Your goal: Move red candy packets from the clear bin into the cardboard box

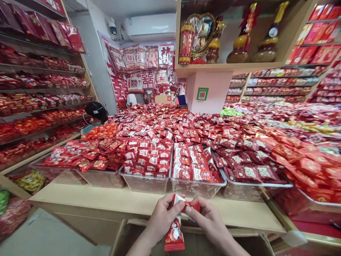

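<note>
My left hand (pixel 162 221) is closed on a red-and-white candy packet (pixel 175 234) that hangs down below its thumb, a cartoon figure printed on it. Another part of red-and-white wrapper sticks up above the same thumb; whether it belongs to the same packet I cannot tell. Close beside it, my right hand (pixel 210 218) pinches a small red candy packet (pixel 194 205) between thumb and fingers. Both hands meet over an open cardboard box (pixel 119 234). Just beyond them stands a clear plastic bin (pixel 197 188) filled with similar red-and-white packets.
More clear bins of red packets line the wooden counter (pixel 106 201), with a wide heap behind. Stocked shelves (pixel 42 85) rise on the left. A wooden display cabinet (pixel 231 67) with bottles overhangs the heap. A pale panel (pixel 53 234) lies at lower left.
</note>
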{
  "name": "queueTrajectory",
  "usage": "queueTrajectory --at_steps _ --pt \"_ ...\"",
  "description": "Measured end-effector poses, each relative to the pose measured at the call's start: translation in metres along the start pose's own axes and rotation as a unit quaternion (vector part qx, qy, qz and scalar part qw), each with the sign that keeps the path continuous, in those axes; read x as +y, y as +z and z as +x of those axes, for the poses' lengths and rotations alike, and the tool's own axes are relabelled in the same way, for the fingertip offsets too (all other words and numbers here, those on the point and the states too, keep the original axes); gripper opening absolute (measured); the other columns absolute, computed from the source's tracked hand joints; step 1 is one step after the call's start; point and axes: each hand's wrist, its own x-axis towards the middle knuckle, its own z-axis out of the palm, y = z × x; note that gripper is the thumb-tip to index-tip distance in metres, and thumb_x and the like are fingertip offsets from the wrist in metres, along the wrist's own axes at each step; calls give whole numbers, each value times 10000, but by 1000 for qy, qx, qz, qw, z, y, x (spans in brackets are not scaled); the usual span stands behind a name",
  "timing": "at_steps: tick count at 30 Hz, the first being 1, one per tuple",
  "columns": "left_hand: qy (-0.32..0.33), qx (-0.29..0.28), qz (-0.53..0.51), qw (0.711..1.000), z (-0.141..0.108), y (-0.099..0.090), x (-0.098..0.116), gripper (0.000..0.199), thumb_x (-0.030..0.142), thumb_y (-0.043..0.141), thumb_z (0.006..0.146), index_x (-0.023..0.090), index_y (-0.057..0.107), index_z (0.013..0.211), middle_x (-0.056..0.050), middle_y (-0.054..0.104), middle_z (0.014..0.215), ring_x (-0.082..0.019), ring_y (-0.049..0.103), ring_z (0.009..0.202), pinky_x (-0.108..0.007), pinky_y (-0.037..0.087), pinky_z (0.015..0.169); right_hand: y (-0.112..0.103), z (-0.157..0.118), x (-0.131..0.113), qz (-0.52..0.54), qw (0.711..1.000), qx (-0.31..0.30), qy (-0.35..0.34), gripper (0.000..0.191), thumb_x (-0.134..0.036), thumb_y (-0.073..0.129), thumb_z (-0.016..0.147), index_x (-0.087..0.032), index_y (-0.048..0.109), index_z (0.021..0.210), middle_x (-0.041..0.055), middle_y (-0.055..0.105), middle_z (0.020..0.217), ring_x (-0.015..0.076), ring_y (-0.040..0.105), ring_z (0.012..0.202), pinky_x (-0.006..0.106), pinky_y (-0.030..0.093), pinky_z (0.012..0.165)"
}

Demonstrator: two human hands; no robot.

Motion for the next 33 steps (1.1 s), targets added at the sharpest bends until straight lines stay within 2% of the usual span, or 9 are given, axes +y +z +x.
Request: queueTrajectory --at_steps 4,9,12,15,18,21,24,29,33 --pt "-1 16 -14 1000 2 -1 -3 164 305 583 720 145 619 716 6 610 636 -120 532 618 -215 421 613 2 -1 -2 -39 999 4 -35 273 -418 526 728 -152 512 673 -24 465 583 91 396 547 201 340 507" --pt "-64 25 -67 995 2 -1 -9 233 390 564 713 159 572 681 51 537 513 -61 413 383 -176 350 393 -2 -2 -6 -132 986 37 -100 325 -386 426 799 -147 553 619 -4 487 544 107 446 532 206 374 502" --pt "-60 53 -62 995 2 1 -7 240 398 552 723 159 562 716 37 576 571 -65 445 420 -177 363 431 -9 1 -4 -181 966 86 -164 264 -321 415 817 -158 608 740 23 555 620 124 516 573 217 427 535" --pt "-53 -3 -39 998 1 3 -1 257 391 556 724 135 580 718 -12 630 647 -109 536 563 -211 412 571 -13 3 -2 -245 922 133 -270 213 -234 461 796 -195 615 939 86 585 906 165 560 793 268 471 691" --pt "-52 -54 -77 994 0 4 4 294 397 551 728 129 609 836 -37 653 719 -151 571 699 -245 414 674 -11 1 -3 -304 890 86 -328 286 -165 475 776 -228 581 1035 107 532 1052 195 518 916 323 466 754" --pt "-85 -36 -127 988 2 4 4 309 380 570 719 140 611 910 -34 655 743 -140 573 656 -240 421 639 -6 -5 -11 -324 883 5 -340 343 -125 455 766 -237 538 1079 103 525 1079 225 455 998 401 428 810" --pt "-105 -2 -120 987 3 3 1 311 357 600 697 123 624 900 -27 641 663 -124 558 572 -228 423 579 -4 -10 -18 -289 902 -27 -319 293 -138 465 755 -238 555 1016 91 513 1104 232 430 1036 418 393 852" --pt "-76 -3 -83 994 1 5 3 227 326 613 688 118 650 771 -23 637 629 -139 560 626 -224 423 604 -4 -6 -8 -146 975 72 -153 282 -285 537 747 -184 519 1010 91 580 928 195 542 827 337 456 718" --pt "-40 -53 -55 996 -1 7 5 226 300 607 700 135 647 849 -12 641 660 -131 545 628 -231 414 636 -3 0 -1 15 999 20 -36 261 -374 552 733 -144 543 855 56 603 766 150 557 661 291 475 605"
